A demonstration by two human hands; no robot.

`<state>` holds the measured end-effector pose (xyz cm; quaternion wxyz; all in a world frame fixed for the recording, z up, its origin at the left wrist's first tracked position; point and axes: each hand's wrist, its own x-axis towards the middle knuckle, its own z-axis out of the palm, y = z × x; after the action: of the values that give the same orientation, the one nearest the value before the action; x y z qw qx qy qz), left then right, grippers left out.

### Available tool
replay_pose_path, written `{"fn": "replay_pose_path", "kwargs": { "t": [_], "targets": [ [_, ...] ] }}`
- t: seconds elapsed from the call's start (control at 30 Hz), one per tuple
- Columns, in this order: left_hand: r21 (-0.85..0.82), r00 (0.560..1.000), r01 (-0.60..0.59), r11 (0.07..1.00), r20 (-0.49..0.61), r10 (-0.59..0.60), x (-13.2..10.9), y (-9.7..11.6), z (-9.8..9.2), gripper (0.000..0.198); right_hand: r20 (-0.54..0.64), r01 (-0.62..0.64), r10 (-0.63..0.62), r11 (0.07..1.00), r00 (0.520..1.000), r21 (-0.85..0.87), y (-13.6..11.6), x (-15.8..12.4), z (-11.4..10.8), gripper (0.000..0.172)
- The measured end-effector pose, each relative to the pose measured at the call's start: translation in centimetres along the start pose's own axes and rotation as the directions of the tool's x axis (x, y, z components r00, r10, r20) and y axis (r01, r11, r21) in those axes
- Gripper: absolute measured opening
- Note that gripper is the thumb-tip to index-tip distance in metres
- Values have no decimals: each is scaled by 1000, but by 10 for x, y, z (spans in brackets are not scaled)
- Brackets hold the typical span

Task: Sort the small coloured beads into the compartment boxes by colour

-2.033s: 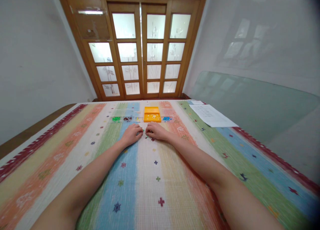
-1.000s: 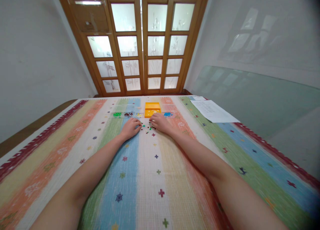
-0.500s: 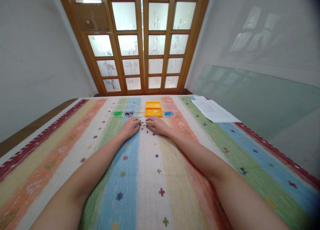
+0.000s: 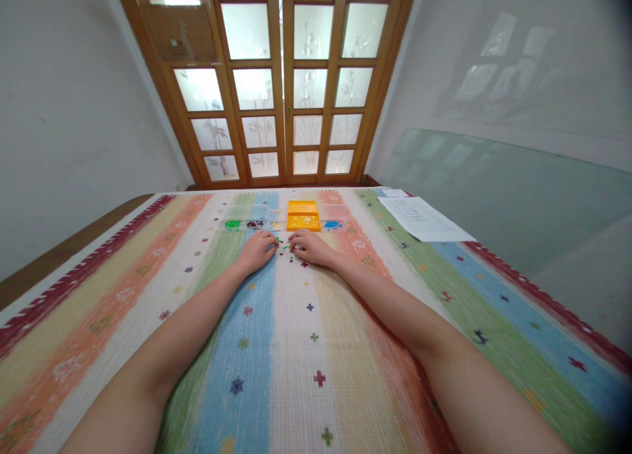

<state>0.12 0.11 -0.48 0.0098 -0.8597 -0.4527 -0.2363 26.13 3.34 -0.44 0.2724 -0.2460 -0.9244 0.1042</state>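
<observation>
My left hand (image 4: pixel 259 251) rests on the striped cloth with its fingers curled together near the tips; anything between them is too small to make out. Opposite it, my right hand (image 4: pixel 311 248) also has bent, closed fingers, and what they may hold cannot be seen. Several tiny green and dark red pieces (image 4: pixel 286 247) lie scattered on the white stripe between the hands. Just beyond my right hand sits an open yellow box (image 4: pixel 303 229) with small pale pieces in it. Clear trays flank it, holding green pieces (image 4: pixel 233 224), dark brown-red pieces (image 4: pixel 255 224), yellow pieces (image 4: pixel 275 226) and blue pieces (image 4: pixel 332 224).
The striped tablecloth (image 4: pixel 296 349) covers the table. A printed paper sheet (image 4: pixel 424 220) lies at the far right, near a smaller white paper (image 4: pixel 394 193). Wooden doors (image 4: pixel 281 112) with glass panes stand behind the table, and a pale glass panel (image 4: pixel 494 191) leans along the right wall.
My right hand has shifted very slightly to the right, and its fingers have moved a little. My left hand stays almost where it was; the box and trays are unchanged.
</observation>
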Motion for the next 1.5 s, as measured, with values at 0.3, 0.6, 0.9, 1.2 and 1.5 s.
{"fn": "replay_pose_path", "kwargs": {
  "t": [0.3, 0.6, 0.9, 1.2, 1.5],
  "targets": [
    [-21, 1000, -17, 1000, 4, 17, 0, 1, 0, 19, -4, 9, -9, 1000, 1000, 2, -2, -2, -4, 16],
    [-65, 999, -22, 998, 31, 24, 1, 8, -3, 22, 74, 25, -24, 1000, 997, -9, 1, -5, -10, 24],
    [-64, 999, -37, 997, 38, 40, 0, 8, -2, 21, 42, 49, -50, 999, 998, 16, 8, -6, -9, 11],
    [-62, 999, -7, 998, 36, 9, 1, 5, -3, 27, -150, -76, 87, 994, 985, 78, 11, -2, -8, 11],
    [54, 987, 159, 986, -8, -159, -2, -2, -1, 25, -530, -509, 424, 861, 734, -15, 71, -25, -40, 14]
  ]
}}
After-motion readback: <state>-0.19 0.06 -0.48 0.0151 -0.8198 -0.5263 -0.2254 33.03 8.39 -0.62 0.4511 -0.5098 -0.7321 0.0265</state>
